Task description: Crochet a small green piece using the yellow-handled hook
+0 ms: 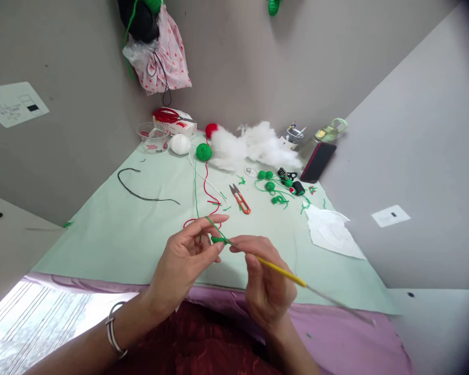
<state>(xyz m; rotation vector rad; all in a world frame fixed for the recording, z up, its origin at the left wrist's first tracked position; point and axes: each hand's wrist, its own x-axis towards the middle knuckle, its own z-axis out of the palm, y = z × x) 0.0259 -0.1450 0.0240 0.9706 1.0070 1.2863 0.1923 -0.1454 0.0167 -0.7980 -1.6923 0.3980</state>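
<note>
My left hand (187, 255) pinches a small green crochet piece (218, 239) between thumb and fingers, with green yarn running over its raised index finger. My right hand (268, 276) is closed around the yellow grip of a crochet hook (282, 270). The hook's metal tip meets the crochet piece, and its long rear end points down to the right. From the left hand the green strand leads back to a green yarn ball (204, 152). Beyond the hands lie orange-handled thread snips (240, 199) and a loose red yarn strand (206, 190).
White stuffing (258, 146) lies at the back beside a white yarn ball (180, 144). To the right are several small green crocheted balls (270, 186), a phone (319, 162) and white paper (332, 229). Red scissors (167, 115) rest on a box at back left. Grey partitions enclose the table.
</note>
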